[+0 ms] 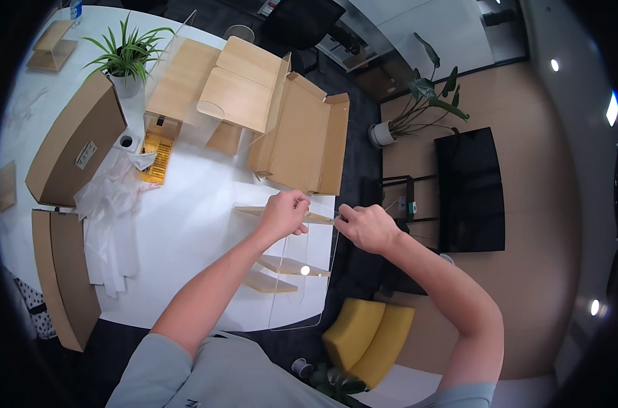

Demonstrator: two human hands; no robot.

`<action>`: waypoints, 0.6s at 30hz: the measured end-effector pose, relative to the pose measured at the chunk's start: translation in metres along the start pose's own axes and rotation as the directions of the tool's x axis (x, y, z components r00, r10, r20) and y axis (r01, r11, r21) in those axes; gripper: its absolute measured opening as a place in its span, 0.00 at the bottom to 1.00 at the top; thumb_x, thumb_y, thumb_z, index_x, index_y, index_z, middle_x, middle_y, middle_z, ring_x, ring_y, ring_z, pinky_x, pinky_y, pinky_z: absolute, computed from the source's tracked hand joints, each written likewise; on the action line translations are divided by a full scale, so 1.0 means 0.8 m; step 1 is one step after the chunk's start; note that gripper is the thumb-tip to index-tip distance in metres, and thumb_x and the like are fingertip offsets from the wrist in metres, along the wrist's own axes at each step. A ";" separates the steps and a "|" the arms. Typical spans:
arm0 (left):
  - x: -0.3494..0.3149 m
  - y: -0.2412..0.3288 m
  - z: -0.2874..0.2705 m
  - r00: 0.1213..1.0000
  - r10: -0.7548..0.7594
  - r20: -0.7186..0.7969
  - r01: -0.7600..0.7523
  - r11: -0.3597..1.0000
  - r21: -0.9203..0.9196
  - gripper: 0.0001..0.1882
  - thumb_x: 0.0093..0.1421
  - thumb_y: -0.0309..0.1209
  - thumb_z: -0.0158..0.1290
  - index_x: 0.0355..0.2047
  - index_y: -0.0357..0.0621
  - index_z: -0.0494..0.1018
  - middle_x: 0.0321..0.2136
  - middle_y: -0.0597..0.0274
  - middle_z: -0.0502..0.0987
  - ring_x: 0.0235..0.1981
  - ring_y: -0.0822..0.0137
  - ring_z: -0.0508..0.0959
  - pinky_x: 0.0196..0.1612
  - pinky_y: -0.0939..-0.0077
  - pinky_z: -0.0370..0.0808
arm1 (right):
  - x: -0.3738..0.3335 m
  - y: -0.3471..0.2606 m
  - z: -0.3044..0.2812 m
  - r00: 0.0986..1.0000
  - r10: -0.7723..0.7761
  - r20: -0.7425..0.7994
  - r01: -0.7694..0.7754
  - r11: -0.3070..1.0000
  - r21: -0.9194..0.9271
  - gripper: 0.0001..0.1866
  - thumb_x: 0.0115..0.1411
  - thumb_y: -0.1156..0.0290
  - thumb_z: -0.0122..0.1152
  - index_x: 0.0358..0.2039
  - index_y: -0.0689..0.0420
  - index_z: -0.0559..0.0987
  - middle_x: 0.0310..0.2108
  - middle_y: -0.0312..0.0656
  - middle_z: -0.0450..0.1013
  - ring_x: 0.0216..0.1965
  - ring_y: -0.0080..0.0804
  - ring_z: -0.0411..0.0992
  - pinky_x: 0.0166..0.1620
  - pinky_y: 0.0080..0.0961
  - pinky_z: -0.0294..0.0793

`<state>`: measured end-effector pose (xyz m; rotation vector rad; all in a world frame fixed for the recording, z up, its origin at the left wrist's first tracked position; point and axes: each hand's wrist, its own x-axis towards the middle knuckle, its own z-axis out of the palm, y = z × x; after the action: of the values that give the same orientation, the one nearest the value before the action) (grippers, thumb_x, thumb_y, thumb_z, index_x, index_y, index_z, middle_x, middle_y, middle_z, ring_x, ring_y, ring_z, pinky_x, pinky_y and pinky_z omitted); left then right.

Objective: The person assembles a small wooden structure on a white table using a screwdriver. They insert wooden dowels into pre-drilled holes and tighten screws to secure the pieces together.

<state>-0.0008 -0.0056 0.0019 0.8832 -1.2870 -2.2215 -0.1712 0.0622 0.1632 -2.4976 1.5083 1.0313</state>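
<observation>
A small shelf unit of pale wooden boards [286, 264] and a clear acrylic side panel [279, 314] stands at the near right edge of the table. My left hand [285, 216] is at its top board [318, 217], with the fingers closed in a pinch; what they hold is too small to name. At the right end of that board, by the clear panel's edge, my right hand [370, 228] is closed too. Its curled fingers hide whatever is in them. Lower down, another wooden board [271, 281] shows through the clear panel.
An open cardboard box [298, 139] lies beyond my hands, beside assembled wood-and-acrylic shelves [237, 92]. Left are a yellow tool case [158, 158], a tape roll [126, 141], plastic wrapping [111, 217], cardboard boxes [74, 146] and a potted plant [125, 85]. A yellow seat [370, 340] stands below right.
</observation>
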 end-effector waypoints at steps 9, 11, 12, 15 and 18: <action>0.002 -0.003 -0.003 1.000 0.005 0.006 -0.005 1.000 0.007 0.15 0.70 0.30 0.49 0.46 0.30 0.78 0.39 0.53 0.85 0.25 0.61 0.88 0.24 0.77 0.83 | 0.024 0.006 0.002 0.601 0.454 0.657 -0.734 -0.011 0.679 0.08 0.59 0.79 0.65 0.39 0.63 0.86 0.25 0.38 0.75 0.18 0.24 0.69 0.19 0.26 0.65; -0.001 -0.004 -0.003 1.000 -0.004 0.012 0.004 1.000 0.005 0.15 0.70 0.30 0.49 0.46 0.29 0.78 0.39 0.53 0.85 0.25 0.61 0.88 0.24 0.77 0.83 | 0.025 0.012 0.002 0.557 0.398 0.729 -0.722 -0.202 0.662 0.08 0.61 0.79 0.65 0.40 0.65 0.86 0.23 0.36 0.74 0.17 0.20 0.64 0.18 0.24 0.59; -0.003 -0.005 0.001 1.000 -0.011 0.016 0.011 1.000 -0.004 0.15 0.70 0.30 0.49 0.46 0.29 0.78 0.39 0.53 0.85 0.25 0.61 0.88 0.24 0.77 0.83 | 0.021 0.009 0.001 0.561 0.417 0.715 -0.726 -0.168 0.667 0.08 0.60 0.80 0.65 0.40 0.65 0.86 0.23 0.37 0.75 0.17 0.20 0.65 0.19 0.25 0.61; -0.003 -0.003 0.005 1.000 -0.010 0.006 0.010 1.000 -0.004 0.14 0.70 0.30 0.49 0.47 0.29 0.78 0.40 0.53 0.85 0.25 0.61 0.88 0.23 0.77 0.83 | 0.005 0.000 0.026 0.831 0.496 0.251 -0.517 0.524 0.677 0.06 0.60 0.77 0.64 0.36 0.62 0.86 0.28 0.40 0.78 0.22 0.29 0.75 0.25 0.32 0.74; 0.002 0.001 0.002 1.000 -0.006 -0.008 0.006 1.000 0.005 0.14 0.71 0.30 0.49 0.47 0.29 0.78 0.40 0.53 0.85 0.26 0.61 0.88 0.23 0.77 0.83 | 0.000 -0.012 -0.003 0.983 0.183 0.003 -0.183 0.978 0.100 0.04 0.57 0.72 0.64 0.31 0.57 0.83 0.33 0.43 0.76 0.29 0.43 0.80 0.32 0.38 0.81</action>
<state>-0.0030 -0.0061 0.0025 0.8980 -1.2882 -2.2182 -0.1622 0.0659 0.1625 -2.3329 1.7727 0.9448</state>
